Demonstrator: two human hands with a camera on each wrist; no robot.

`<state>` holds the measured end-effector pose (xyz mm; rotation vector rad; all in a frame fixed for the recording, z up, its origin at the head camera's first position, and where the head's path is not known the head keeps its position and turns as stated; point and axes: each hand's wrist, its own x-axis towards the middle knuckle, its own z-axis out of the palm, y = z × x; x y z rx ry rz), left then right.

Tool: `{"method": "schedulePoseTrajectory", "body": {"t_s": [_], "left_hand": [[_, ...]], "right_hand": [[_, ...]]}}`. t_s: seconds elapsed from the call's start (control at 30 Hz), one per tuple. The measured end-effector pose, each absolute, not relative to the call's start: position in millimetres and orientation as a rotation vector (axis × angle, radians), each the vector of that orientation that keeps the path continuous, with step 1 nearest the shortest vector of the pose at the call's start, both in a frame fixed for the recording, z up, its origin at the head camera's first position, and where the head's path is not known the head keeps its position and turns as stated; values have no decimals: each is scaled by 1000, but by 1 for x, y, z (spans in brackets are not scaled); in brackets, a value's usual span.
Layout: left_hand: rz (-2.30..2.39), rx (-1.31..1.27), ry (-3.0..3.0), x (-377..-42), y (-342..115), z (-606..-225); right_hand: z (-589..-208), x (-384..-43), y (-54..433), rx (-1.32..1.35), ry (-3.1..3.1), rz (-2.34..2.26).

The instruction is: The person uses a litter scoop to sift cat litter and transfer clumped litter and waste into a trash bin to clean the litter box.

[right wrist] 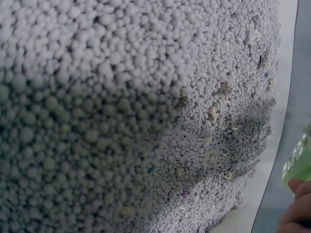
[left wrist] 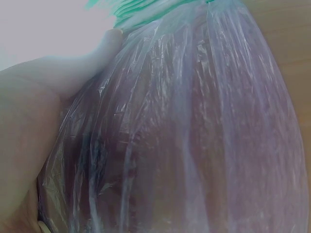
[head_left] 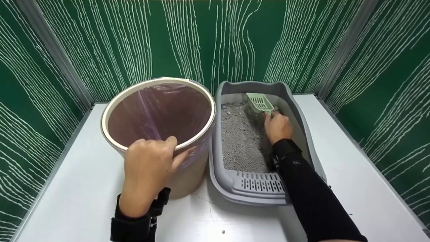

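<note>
Your bin liner (left wrist: 184, 121) is glossy, crinkled plastic film; your scoop (head_left: 261, 105) and litter tray (head_left: 217, 134) are smooth plastic, the litter (head_left: 240, 141) is rough and granular, your right sleeve (head_left: 314, 198) is matt cloth, and your tabletop (head_left: 188, 222) is smooth and glossy.

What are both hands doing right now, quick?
Left hand: closed, gripping the lined bin rim.
Right hand: closed, holding the green scoop.
</note>
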<state>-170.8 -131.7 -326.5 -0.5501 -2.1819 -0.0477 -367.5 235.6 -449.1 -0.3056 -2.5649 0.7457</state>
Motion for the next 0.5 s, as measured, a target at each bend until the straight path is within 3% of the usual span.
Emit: {"method": "schedulePoseTrajectory", "body": {"t_s": [0.5], "left_hand": [[-43, -545, -2190, -171, -132, -328]], "right_hand": [[-449, -367, 236, -300, -2596, 756]]}}
